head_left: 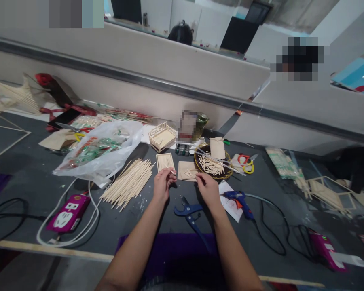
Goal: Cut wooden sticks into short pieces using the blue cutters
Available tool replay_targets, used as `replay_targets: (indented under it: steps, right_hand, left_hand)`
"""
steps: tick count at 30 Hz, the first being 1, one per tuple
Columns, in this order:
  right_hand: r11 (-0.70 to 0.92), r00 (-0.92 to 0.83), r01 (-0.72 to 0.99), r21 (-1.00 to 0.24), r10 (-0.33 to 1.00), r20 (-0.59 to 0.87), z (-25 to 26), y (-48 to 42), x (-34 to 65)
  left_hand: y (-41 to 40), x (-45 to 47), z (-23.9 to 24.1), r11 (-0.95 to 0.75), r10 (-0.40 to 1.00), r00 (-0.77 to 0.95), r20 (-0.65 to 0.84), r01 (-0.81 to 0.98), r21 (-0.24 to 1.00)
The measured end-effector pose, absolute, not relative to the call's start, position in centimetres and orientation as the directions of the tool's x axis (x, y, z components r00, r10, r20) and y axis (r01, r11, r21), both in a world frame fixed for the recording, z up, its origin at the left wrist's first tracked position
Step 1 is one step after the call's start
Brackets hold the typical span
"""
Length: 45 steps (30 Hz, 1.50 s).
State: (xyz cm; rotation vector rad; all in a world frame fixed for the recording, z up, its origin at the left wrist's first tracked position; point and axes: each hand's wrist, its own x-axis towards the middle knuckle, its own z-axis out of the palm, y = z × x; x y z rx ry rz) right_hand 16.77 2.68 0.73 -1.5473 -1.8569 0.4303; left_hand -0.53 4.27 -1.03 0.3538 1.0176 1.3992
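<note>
The left hand [163, 186] was partly curled, its thumb and forefinger pinched on a short wooden stick [172, 173], thin and pale. The right hand [208, 188] was bent inward with its fingertips drawn close together; whether they gripped a piece could not be told. Just beyond the left fingertips lay a small rectangular wooden panel [164, 160] with a raised border, its lower edge partly hidden by that hand. Between the hands and slightly beyond them, smooth brown paper [183, 165] carried a few short stick pieces [188, 173]. Past the right hand stood a round, dark basket [223, 177] with a golden wire rim, filled with loose, matchstick-like pieces [210, 165]. Left of the left hand spread a pile of long, straight wooden sticks [130, 182], and farther beyond was a square wooden tray [161, 137] with a latticed railing. Nearer the body, between the forearms, rested a blue-handled cutter [191, 219], partly over purple cloth [170, 242]. Right of the right hand, a blue glue gun [242, 204] lay partly on white paper [232, 208]. Both bare forearms reached forward from below, angled inward, with the hands apart but near each other above the dark tabletop [157, 206].
</note>
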Motion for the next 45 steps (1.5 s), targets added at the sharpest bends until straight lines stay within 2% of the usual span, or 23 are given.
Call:
replay_targets:
  steps: [4, 8, 11, 14, 17, 20, 25, 34, 40, 45]
  right_hand:
    - [0.206, -0.155, 0.884, -0.419, 0.976, 0.153, -0.3, 3.9, 16.1]
    - [0.187, -0.174, 0.955, -0.232, 0.982, 0.072, -0.6, 5.0, 14.7]
    - [0.192, -0.193, 0.972, -0.134, 0.981, 0.006, -0.7, 5.5, 14.0]
    - [0.206, -0.208, 0.974, -0.091, 0.978, -0.009, -1.0, 5.7, 14.0]
    - [0.197, -0.195, 0.975, -0.107, 0.98, 0.024, -1.3, 5.6, 14.3]
    - [0.118, -0.113, 0.984, -0.132, 0.993, 0.045, -1.3, 5.4, 14.8]
    - [0.062, -0.065, 0.991, -0.115, 0.998, -0.023, -1.1, 4.9, 15.1]
    - [0.077, -0.076, 0.974, -0.212, 0.997, 0.012, -1.5, 5.1, 15.6]
    - [0.092, -0.035, 0.934, -0.346, 0.985, 0.169, -1.0, 4.3, 16.9]
    - [0.061, 0.003, 0.935, -0.35, 0.984, 0.18, -0.6, 3.9, 17.6]
  left_hand:
    - [4.2, -0.2, -1.2, 0.233, 0.909, -0.125, -0.397, -0.637, 0.735]
    - [4.0, 0.2, -1.4, 0.257, 0.91, -0.094, -0.405, -0.639, 0.725]
    - [4.0, 0.1, -1.4, 0.266, 0.91, -0.079, -0.407, -0.641, 0.72]
    - [3.9, 0.2, -1.4, 0.28, 0.913, -0.053, -0.404, -0.639, 0.717]
    - [3.9, 0.1, -1.4, 0.28, 0.911, -0.058, -0.407, -0.639, 0.717]
    - [4.0, 0.0, -1.4, 0.239, 0.903, -0.122, -0.412, -0.654, 0.718]
    - [4.2, -0.3, -1.5, 0.194, 0.878, -0.204, -0.432, -0.673, 0.714]
    - [4.1, -0.1, -1.3, 0.239, 0.892, -0.144, -0.429, -0.655, 0.717]
    - [4.2, -0.1, -1.5, 0.245, 0.892, -0.137, -0.43, -0.653, 0.716]
    - [4.1, 0.0, -1.5, 0.249, 0.891, -0.135, -0.433, -0.651, 0.717]
